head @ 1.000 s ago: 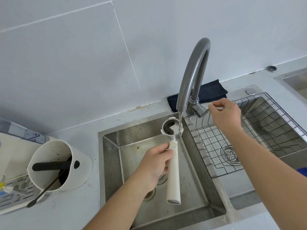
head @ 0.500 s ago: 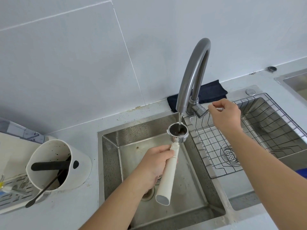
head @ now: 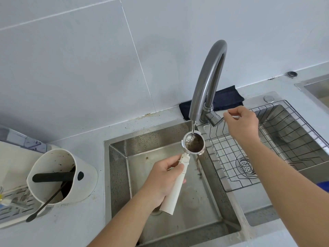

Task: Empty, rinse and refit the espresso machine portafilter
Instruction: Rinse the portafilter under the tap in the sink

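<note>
Sink (head: 117,168), left hand (head: 162,177) gripping portafilter (head: 179,175) (tilted)

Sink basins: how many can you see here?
3. The left basin lies under the portafilter; the middle basin holds a wire rack; a third basin is cut off at the right edge.

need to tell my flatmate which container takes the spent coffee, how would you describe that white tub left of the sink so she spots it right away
Start at the steel sink under the curved tap and look left along the grey counter. There stands a white tub, open-topped and coffee-flecked inside. It alone has a black bar across its mouth and a thin black tool sticking out.
</note>
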`<state>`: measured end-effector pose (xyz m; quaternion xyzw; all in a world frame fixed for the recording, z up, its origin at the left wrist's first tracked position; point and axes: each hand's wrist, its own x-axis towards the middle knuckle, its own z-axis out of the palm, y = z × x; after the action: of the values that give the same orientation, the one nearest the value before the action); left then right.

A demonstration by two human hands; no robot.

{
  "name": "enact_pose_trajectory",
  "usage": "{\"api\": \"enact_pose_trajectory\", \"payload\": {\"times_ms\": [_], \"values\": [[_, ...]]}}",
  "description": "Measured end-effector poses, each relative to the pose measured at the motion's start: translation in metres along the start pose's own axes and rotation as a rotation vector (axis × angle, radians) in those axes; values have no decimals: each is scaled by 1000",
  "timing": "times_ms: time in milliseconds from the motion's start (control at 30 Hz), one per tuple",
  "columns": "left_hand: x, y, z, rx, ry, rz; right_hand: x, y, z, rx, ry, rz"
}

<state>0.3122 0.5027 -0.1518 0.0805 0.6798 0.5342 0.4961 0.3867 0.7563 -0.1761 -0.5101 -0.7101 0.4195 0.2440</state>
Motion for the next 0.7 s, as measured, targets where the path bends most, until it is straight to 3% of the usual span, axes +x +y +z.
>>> {"api": "enact_pose_trajectory", "payload": {"times_ms": [233,700], "values": [[1,2,1,-183,-21,33,0,0,0,25,-3,11],[8,8,10,-374,14,-159,0,0,0,34,-10,25]]}}
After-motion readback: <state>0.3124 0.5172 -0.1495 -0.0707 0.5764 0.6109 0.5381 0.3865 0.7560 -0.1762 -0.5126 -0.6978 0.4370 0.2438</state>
